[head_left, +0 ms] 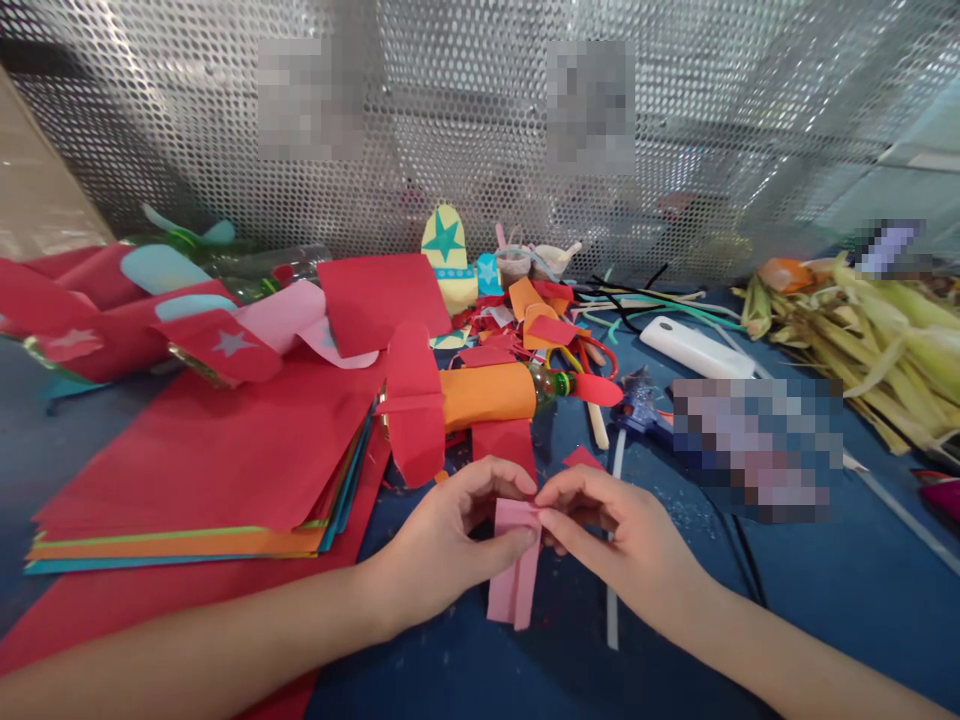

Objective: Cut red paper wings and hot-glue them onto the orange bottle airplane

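A narrow piece of pink paper [513, 582], with a lengthwise crease or fold, hangs between my two hands. My left hand [457, 530] grips its left side, thumb across the front. At the upper right corner, my right hand [600, 515] pinches the paper between thumb and fingers. Just beyond them lies a bottle wrapped in orange paper [487, 392], its green neck pointing right. A rounded red paper piece [414, 405] crosses its left end, and a small red paper piece [598, 389] is at the neck.
Stacked coloured paper [187, 450] lies left, below paper-covered bottles [217, 340]. Paper scraps [532, 320] lie behind the orange bottle. Rightward are a blue glue gun [645, 410], a white tool [697, 348], a white strip [613, 600] and corn husks [885, 340]. Perforated metal [465, 130] stands behind.
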`<move>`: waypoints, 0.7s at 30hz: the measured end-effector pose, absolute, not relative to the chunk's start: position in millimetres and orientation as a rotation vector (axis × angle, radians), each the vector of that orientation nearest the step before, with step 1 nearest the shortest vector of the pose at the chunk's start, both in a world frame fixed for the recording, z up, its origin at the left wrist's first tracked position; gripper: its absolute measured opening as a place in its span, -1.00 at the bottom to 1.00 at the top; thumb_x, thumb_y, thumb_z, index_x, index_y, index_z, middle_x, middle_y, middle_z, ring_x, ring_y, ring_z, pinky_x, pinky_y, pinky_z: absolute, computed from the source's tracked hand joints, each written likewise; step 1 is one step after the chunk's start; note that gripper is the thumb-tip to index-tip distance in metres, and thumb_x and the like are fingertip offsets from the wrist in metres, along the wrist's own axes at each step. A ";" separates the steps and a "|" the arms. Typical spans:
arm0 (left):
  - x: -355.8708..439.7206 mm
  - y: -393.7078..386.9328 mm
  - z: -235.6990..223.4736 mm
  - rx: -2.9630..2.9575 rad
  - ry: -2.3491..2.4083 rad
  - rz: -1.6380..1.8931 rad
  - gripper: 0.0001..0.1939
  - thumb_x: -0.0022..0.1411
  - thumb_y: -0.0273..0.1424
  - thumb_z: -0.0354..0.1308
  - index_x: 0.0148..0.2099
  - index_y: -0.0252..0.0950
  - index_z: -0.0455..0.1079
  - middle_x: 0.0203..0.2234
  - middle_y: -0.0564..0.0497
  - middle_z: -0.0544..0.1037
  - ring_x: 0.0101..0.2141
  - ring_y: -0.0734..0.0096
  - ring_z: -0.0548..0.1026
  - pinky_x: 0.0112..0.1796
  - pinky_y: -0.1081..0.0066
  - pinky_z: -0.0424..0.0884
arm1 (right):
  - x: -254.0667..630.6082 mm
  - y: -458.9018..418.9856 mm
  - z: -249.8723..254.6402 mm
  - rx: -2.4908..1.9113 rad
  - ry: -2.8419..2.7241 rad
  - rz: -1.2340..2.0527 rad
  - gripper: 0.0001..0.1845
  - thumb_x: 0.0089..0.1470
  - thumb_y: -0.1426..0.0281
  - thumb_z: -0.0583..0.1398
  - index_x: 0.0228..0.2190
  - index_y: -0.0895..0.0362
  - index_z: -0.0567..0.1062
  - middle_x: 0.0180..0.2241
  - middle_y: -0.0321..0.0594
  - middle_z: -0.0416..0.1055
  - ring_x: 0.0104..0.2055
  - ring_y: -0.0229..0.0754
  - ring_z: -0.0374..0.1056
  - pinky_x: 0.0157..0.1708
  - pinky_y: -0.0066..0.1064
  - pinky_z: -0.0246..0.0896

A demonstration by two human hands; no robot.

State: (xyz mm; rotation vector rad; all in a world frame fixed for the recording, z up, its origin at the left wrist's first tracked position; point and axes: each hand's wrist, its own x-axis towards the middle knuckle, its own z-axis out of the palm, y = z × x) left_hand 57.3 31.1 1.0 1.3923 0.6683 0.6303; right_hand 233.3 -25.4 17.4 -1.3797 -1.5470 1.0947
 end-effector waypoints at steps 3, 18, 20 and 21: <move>58.4 30.9 2.6 1.365 0.711 0.619 -0.82 0.07 -0.51 0.19 -0.23 -0.26 0.35 -0.36 0.12 0.43 -0.32 0.51 0.43 -0.24 0.47 0.35 | 234.7 -26.0 16.6 -1.366 -1.528 1.110 -0.90 0.16 0.34 0.15 -0.38 0.08 0.43 -0.49 -0.37 0.42 -0.45 -0.35 0.41 -0.42 -0.59 0.33; 57.0 36.6 9.3 1.090 0.751 0.631 -0.68 0.06 -0.38 0.30 -0.09 -0.21 0.48 -0.45 0.12 0.50 -0.39 0.51 0.45 -0.30 0.51 0.35 | 250.5 -19.1 34.2 -1.550 -1.765 0.660 -0.82 0.21 0.31 0.07 -0.39 0.09 0.41 -0.52 -0.34 0.45 -0.48 -0.30 0.42 -0.45 -0.51 0.28; 57.2 36.0 6.8 1.061 0.743 0.640 -0.60 0.03 -0.37 0.32 -0.03 -0.19 0.44 -0.40 0.11 0.52 -0.35 0.48 0.46 -0.27 0.49 0.35 | 262.3 -17.5 43.0 -1.689 -1.842 0.464 -0.82 0.18 0.34 0.11 -0.44 0.08 0.43 -0.54 -0.35 0.47 -0.51 -0.28 0.43 -0.48 -0.50 0.26; 57.4 35.8 5.4 1.049 0.739 0.646 -0.58 0.01 -0.37 0.33 -0.03 -0.19 0.43 -0.39 0.10 0.52 -0.34 0.47 0.46 -0.27 0.49 0.35 | 268.8 -17.0 46.8 -1.761 -1.873 0.389 -0.83 0.17 0.36 0.11 -0.44 0.08 0.45 -0.54 -0.35 0.49 -0.50 -0.26 0.44 -0.48 -0.48 0.27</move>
